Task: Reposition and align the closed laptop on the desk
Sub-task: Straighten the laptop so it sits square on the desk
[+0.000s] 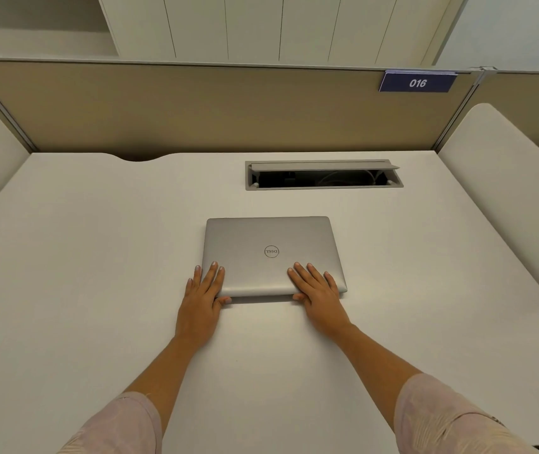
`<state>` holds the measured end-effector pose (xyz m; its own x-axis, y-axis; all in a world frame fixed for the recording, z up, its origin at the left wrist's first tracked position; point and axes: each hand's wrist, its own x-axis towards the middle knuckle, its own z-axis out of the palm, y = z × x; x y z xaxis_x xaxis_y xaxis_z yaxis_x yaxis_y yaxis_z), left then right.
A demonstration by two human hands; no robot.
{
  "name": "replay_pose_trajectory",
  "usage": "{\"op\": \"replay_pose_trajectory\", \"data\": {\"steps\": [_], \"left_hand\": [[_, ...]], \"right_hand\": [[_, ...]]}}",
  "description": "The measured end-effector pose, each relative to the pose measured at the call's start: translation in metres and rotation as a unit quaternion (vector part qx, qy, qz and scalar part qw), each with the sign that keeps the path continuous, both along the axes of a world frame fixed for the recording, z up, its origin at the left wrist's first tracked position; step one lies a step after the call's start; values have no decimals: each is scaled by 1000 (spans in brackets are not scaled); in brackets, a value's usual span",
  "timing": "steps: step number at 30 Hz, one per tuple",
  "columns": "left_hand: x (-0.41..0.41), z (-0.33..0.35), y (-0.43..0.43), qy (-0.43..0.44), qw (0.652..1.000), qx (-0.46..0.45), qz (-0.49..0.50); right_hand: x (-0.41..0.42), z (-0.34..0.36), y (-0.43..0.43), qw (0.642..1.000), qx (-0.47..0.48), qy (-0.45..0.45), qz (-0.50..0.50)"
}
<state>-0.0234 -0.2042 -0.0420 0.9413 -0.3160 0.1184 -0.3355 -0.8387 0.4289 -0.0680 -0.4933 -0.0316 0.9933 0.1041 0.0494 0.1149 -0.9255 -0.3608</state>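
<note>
The closed laptop lay flat on the white desk, a little below the centre of the frame, with its round logo facing up and its lid shut.

At the laptop's lower left corner was the left hand. Its fingers were stretched out, not clenched: two fingertips lay on the lid near the left edge, the outer fingers lay on the desk just beside that edge, and the thumb pressed against the front edge. So the hand was spread and touched the corner, but it did not close around anything.

At the lower right part of the lid was the right hand. It was also spread flat, palm down, the fingers resting on the lid and the thumb at the front edge.

Both forearms came from the bottom of the frame in pale pink sleeves.

Behind the laptop, toward the upper right, an open cable hatch was set in the desk, apart from the laptop. Further up, a beige partition stood, with a blue tag reading 016 at the upper right.
</note>
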Motion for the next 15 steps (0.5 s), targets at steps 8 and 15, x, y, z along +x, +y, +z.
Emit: {"op": "replay_pose_trajectory", "data": {"steps": [8,15], "left_hand": [[2,-1,-2,6,1000,9,10],[1,5,-4,13,1000,11,8]], "right_hand": [[1,-1,0,1000,-13,-3,2],[-1,3,0,1000,-6,7,8]]}}
